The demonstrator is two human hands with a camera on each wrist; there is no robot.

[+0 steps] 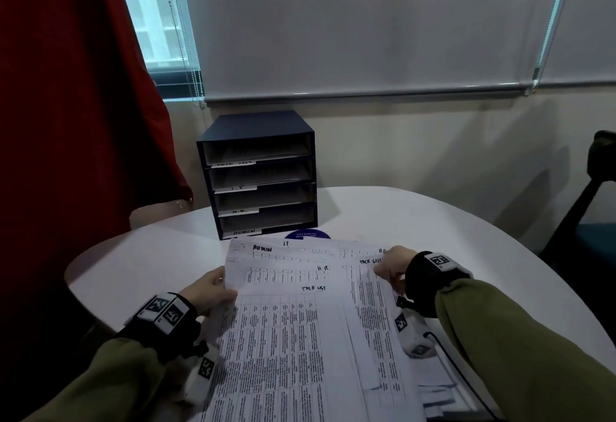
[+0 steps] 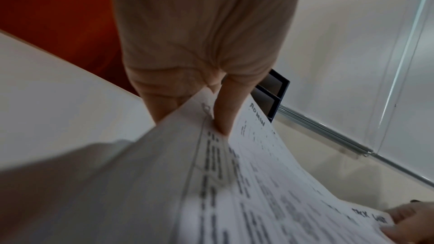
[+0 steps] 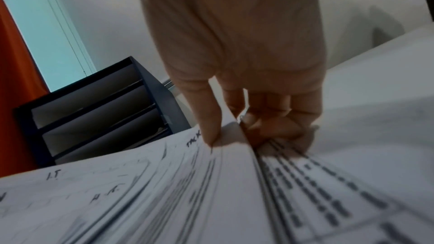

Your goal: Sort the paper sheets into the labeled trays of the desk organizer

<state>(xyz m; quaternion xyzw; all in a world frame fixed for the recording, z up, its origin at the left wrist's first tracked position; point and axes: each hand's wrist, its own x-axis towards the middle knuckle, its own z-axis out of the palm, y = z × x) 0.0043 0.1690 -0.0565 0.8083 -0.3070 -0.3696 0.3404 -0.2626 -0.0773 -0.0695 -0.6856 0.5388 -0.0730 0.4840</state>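
A fanned stack of printed paper sheets (image 1: 300, 321) is held above the white table, with handwritten headings ADMIN, I.T, H.R. and TASK LIST showing at their tops. My left hand (image 1: 213, 291) pinches the stack's left edge, thumb on top (image 2: 223, 118). My right hand (image 1: 390, 265) pinches the upper right corner of the sheets (image 3: 164, 192), thumb on top and fingers curled beneath. The dark blue desk organizer (image 1: 260, 171) stands behind the sheets with four stacked trays labelled TASK LIST, I.T, H.R. and ADMIN; it also shows in the right wrist view (image 3: 94, 108).
The round white table (image 1: 433, 221) carries the organizer near its far edge, by the wall. A purple round sticker (image 1: 308, 234) lies just before the organizer. A red curtain (image 1: 66, 121) hangs at left; a dark chair (image 1: 586, 195) stands at right. More papers lie under my right forearm.
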